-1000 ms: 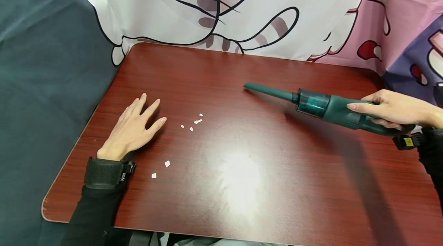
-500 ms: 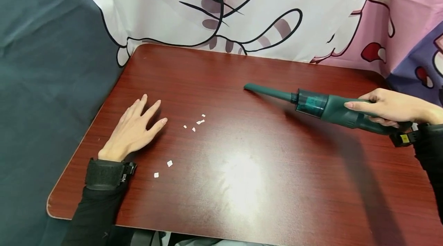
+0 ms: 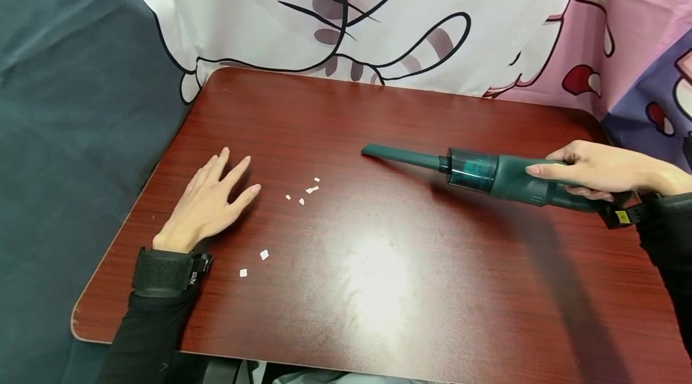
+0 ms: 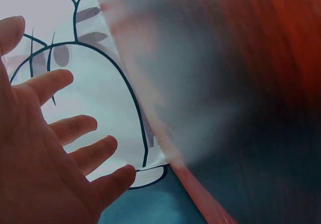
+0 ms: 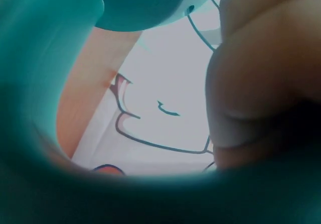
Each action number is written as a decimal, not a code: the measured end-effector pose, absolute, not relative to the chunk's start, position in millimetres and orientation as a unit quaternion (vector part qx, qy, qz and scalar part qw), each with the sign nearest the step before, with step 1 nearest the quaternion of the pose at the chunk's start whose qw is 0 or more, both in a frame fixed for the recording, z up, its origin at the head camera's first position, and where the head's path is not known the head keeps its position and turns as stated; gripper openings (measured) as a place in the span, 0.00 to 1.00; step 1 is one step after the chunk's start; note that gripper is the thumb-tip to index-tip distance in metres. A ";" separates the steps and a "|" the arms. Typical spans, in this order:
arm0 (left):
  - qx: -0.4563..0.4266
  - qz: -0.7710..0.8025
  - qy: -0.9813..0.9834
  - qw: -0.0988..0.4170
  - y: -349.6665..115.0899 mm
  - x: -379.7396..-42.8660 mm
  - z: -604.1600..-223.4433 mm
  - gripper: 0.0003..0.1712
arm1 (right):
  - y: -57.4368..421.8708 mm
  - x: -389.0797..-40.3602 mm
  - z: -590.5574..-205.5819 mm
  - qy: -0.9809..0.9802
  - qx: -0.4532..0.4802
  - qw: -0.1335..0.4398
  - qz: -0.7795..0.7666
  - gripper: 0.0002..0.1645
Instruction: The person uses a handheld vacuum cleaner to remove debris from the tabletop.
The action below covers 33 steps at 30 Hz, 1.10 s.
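My right hand [image 3: 597,167] grips the handle of a dark green handheld vacuum cleaner [image 3: 516,179], which has a clear dust cup and a long narrow nozzle. The nozzle [image 3: 402,155] points left, its tip close over the table right of several small white paper scraps [image 3: 310,190]. Nearer the front edge lie two more scraps, one of them a small white square [image 3: 264,255]. On the left, my left hand [image 3: 205,204] has its fingers spread, palm down, and holds nothing. In the right wrist view, the curled fingers [image 5: 266,78] show inside the green handle loop [image 5: 45,83].
The brown wooden table [image 3: 459,312] has a bright glare patch in its middle. A white and pink printed cloth [image 3: 243,23] hangs behind its far edge. Dark grey-green fabric [image 3: 70,131] runs along the left side.
The right hand has moved the vacuum cleaner left and slightly toward the front, its nozzle tip nearer the paper scraps. The left hand has stayed in place.
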<state>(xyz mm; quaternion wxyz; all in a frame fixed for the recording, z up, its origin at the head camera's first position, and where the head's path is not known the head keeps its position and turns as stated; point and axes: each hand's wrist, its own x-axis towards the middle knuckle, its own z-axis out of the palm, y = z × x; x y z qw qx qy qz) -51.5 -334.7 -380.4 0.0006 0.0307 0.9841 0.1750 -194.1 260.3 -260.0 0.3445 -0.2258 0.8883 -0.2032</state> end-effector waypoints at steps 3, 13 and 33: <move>0.028 0.175 0.984 -0.001 -335.1 -49.9 -379.0 0.41 | 256.3 -196.1 -257.0 0.890 -0.223 0.344 -0.202 0.22; 0.028 0.178 0.984 0.000 -335.2 -48.7 -378.1 0.41 | 250.5 -193.7 -257.2 0.884 -0.228 0.349 -0.209 0.22; 0.025 0.178 0.984 0.000 -333.2 -47.7 -378.2 0.41 | 204.8 -177.4 -255.6 0.864 -0.300 0.354 -0.197 0.17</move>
